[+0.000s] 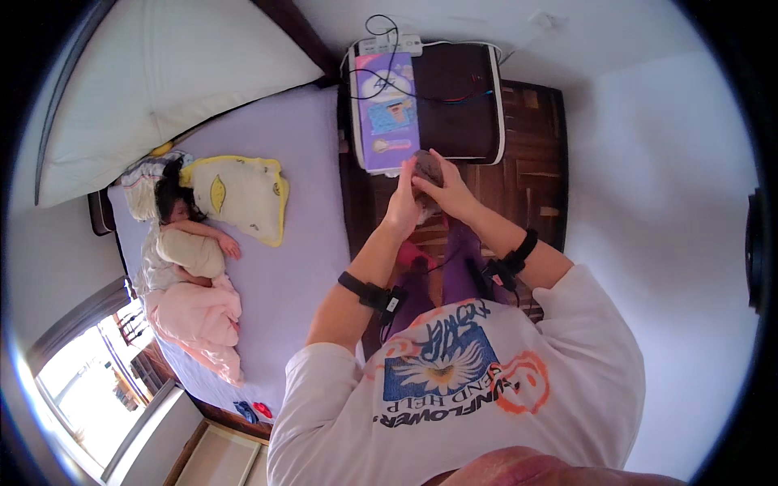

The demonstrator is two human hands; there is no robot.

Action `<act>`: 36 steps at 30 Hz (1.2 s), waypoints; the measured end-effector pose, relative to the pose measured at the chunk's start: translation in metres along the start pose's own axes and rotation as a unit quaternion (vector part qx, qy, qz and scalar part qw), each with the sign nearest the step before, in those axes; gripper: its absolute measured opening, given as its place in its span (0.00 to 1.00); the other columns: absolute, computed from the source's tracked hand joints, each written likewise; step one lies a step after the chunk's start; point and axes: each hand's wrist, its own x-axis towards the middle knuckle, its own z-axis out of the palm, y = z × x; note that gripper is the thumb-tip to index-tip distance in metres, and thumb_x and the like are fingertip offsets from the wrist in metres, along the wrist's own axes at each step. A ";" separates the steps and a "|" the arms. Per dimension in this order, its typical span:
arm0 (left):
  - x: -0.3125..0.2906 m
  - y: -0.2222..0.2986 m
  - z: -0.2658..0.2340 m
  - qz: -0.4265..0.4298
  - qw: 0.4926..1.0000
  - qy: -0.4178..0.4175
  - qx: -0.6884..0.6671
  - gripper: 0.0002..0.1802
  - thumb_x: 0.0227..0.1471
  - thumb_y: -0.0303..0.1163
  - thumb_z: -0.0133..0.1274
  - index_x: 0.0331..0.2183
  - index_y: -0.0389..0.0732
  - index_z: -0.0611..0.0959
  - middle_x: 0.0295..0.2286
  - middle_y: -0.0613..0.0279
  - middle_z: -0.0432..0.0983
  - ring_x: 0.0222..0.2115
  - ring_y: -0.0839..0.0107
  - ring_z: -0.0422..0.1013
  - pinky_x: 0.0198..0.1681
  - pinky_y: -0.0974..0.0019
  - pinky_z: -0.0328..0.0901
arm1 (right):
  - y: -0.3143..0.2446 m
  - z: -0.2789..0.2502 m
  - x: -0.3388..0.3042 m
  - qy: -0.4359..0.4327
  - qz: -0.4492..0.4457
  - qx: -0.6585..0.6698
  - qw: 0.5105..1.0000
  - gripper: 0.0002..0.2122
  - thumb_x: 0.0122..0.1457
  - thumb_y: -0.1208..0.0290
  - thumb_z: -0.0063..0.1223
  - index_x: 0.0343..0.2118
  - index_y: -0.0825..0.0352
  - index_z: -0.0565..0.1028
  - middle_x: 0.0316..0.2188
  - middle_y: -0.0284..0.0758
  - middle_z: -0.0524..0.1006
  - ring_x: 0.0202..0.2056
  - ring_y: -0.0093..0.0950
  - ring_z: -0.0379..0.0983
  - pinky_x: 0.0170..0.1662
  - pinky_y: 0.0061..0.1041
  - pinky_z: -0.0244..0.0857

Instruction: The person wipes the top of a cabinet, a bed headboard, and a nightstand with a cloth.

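Note:
In front of my body, both arms reach out and my hands come together around a brownish-grey, rounded, soft-looking bundle (428,166). My left hand (400,204) presses it from the left with the fingers pointing away from me. On the right side, my right hand (455,194) curls round it, with the thumb across its near side. The bundle's exact kind does not show, and its underside is hidden. Just beyond my fingertips lies a flat purple package (403,121) on a dark brown bedside cabinet (458,121) with a white rim.
A white power strip (397,44) and a thin black cable lie on the cabinet. Parquet floor (531,170) runs to a white wall on the right. Left of me stands a bed (304,154) with a lavender sheet, a yellow-edged pillow (235,194) and a person lying under a pink blanket (198,312).

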 end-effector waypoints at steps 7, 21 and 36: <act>0.146 -0.034 0.020 0.022 0.898 0.027 0.439 0.29 0.53 0.50 0.43 0.51 0.40 0.66 0.48 0.52 0.63 0.48 0.57 0.61 0.51 0.57 0.58 | 0.151 -0.107 0.044 -0.055 0.281 0.325 0.901 0.31 0.53 0.61 0.54 0.57 0.66 0.57 0.53 0.39 0.64 0.52 0.33 0.62 0.54 0.32 0.56; 0.322 -0.026 0.021 0.058 0.573 0.097 0.811 0.18 0.49 0.25 0.45 0.44 0.39 0.65 0.46 0.48 0.61 0.39 0.51 0.70 0.38 0.56 0.69 | 0.094 -0.377 0.248 0.498 -0.016 -0.004 0.867 0.22 0.48 0.61 0.55 0.43 0.70 0.70 0.42 0.44 0.71 0.45 0.35 0.67 0.49 0.33 0.59; 0.305 -0.001 0.042 0.115 0.614 0.077 0.777 0.08 0.50 0.33 0.47 0.32 0.40 0.76 0.30 0.47 0.74 0.31 0.50 0.73 0.34 0.55 0.69 | 0.090 -0.292 0.301 0.423 -0.068 -0.142 0.892 0.18 0.45 0.63 0.58 0.36 0.69 0.72 0.36 0.43 0.73 0.41 0.40 0.69 0.45 0.35 0.62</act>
